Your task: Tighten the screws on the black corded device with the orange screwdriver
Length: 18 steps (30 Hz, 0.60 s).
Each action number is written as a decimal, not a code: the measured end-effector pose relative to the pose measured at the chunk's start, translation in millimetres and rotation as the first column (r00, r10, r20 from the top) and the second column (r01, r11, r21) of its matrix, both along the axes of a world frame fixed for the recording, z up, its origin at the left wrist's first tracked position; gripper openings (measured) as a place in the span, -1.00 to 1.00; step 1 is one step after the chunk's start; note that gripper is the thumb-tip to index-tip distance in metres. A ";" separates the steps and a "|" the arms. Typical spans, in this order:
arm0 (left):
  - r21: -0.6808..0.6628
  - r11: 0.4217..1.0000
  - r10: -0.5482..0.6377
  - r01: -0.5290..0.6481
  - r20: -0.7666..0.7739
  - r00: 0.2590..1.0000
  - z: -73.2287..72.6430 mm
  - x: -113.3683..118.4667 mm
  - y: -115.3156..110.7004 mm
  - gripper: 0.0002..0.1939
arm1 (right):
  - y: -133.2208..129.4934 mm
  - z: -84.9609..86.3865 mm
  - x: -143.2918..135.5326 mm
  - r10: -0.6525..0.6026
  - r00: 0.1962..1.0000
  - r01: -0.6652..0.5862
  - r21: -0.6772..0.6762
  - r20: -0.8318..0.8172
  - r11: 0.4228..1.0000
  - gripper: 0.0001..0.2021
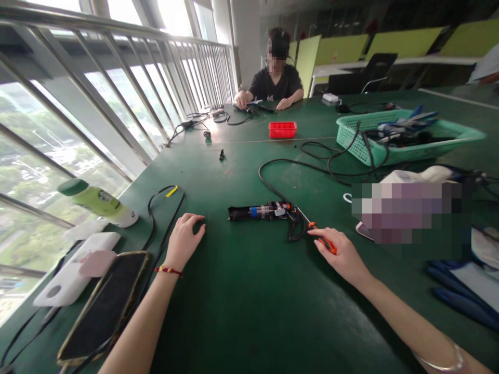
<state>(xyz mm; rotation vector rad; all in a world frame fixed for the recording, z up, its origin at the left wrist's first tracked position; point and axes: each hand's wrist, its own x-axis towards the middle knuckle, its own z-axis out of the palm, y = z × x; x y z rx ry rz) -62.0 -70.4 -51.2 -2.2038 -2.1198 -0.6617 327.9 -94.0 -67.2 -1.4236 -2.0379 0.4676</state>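
My right hand (338, 250) grips a screwdriver (326, 244) by its orange and black handle. The shaft points up and left, its tip by the right end of a long black cylindrical device (255, 212). This device lies on its side on the green table, with a blue band in its middle and exposed wires and parts at its right end. A black cord (273, 169) runs from that end. My left hand (187, 234) rests on the table left of the device, apart from it, thumb and forefinger spread and nothing held.
Left stand a phone (105, 306), a white power bank (74, 275) and a green-capped bottle (97, 202) beside the railing. A red tray (283, 130) sits farther back. Right are a green basket (360, 148) of tools and blue-white gloves (468, 291). A co-worker (276, 83) sits across.
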 end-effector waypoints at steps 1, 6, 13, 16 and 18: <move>-0.009 1.000 0.000 0.000 0.009 1.000 1.2 1.2 -0.6 -0.75 | -0.1 0.5 -0.2 0.001 1.000 -0.001 -0.001 0.001 1.000 -0.80; -0.067 0.998 -0.001 0.004 0.047 0.999 7.0 14.8 -7.2 -0.81 | -0.8 1.6 -0.9 0.001 1.000 -0.001 -0.006 0.000 1.000 -0.80; -0.092 0.919 -0.355 0.384 0.238 0.904 -1.0 101.7 -36.8 -0.84 | -0.2 0.8 -0.3 0.002 1.000 -0.002 -0.002 -0.015 1.000 -0.80; -0.064 0.813 -0.565 0.579 0.150 0.811 -5.6 128.6 -48.6 -0.79 | -1.0 0.9 0.0 -0.003 1.000 0.003 0.008 -0.028 1.000 -0.80; -0.056 0.793 -0.601 0.607 0.096 0.794 -6.5 133.6 -51.8 -0.79 | -2.4 1.1 -0.1 -0.009 0.999 0.009 0.016 -0.042 1.000 -0.79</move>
